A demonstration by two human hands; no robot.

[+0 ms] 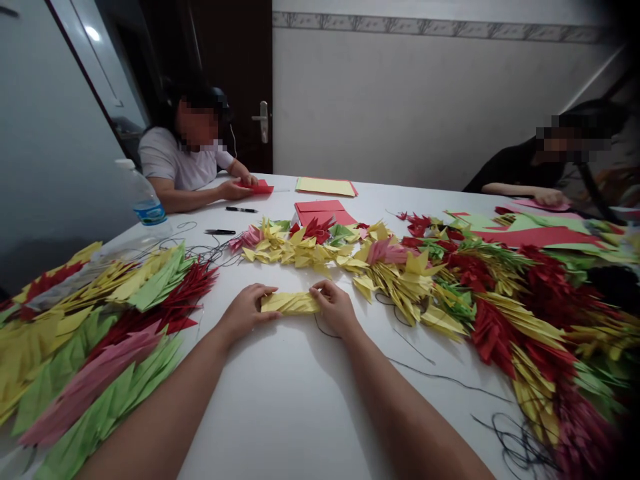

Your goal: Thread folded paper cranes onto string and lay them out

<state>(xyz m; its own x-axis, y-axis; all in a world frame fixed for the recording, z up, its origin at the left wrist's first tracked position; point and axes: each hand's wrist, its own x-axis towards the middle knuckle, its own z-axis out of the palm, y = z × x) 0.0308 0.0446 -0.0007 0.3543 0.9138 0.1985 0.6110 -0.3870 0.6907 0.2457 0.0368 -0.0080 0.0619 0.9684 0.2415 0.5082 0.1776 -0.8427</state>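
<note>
Bundle: bundle of folded yellow paper units (290,303), low in the centre of the frame, its long axis lying left to right; pointed, layered paper edges are seen along its length.

Left hand: left hand (245,312) is placed at the bundle's left end, its fingers (263,294) curled closed over the paper, with the bundle held firmly.

Right hand: right hand (334,308) is placed at the right end, its fingers (320,291) likewise closed on the paper; the bundle is held about equally by both hands, with neither clearly nearer.

Desk: white desk (280,413) is seen beneath the forearms; whether the bundle touches it cannot be told.

Thread: loose black thread (450,379) is strewn to the right of the right hand.

Rows: long strung rows of folded paper units (95,340) in yellow, green, red and pink are laid at lower left, with similar rows (500,313) heaped at right.

Beyond: red paper sheets (323,212) and two black marker pens (241,209) are placed farther up, and a plastic water bottle (145,200) stands at upper left.
</note>
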